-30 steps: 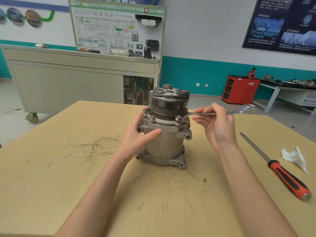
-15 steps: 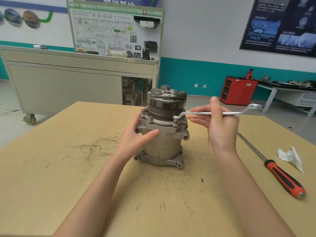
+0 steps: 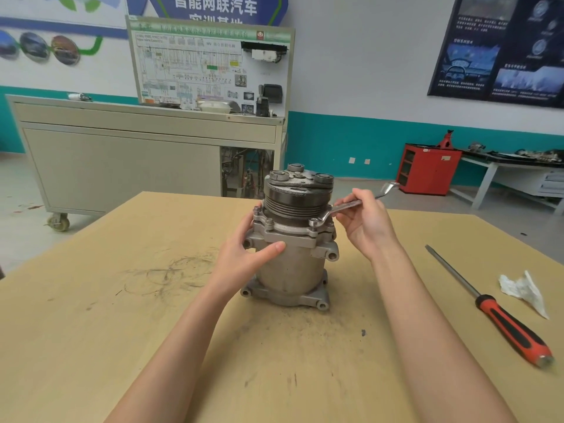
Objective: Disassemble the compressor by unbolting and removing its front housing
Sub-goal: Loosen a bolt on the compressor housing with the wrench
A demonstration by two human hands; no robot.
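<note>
Fingers of the left hand (image 3: 244,254) wrap behind the compressor (image 3: 293,270) at its 9 o'clock; only the thumb shows. Mid-shaft of the wrench (image 3: 345,205) is buried in the right hand (image 3: 369,227). Can't make out the bolt head under its ring end, 4 o'clock on the flange. Compressor's 12 o'clock side unseen. Both forearms cut off at frame 6 o'clock. Print on the wiring board (image 3: 198,65) too small to read. The poster (image 3: 500,50) is clipped at 2 o'clock.

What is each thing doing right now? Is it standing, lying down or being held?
compressor: standing upright on the table, held by the left hand.
front housing: on the compressor, not removed.
wrench: ring end on a bolt, gripped by the right hand.
screwdriver: lying flat, untouched.
crumpled tissue: lying beside the screwdriver.
</note>
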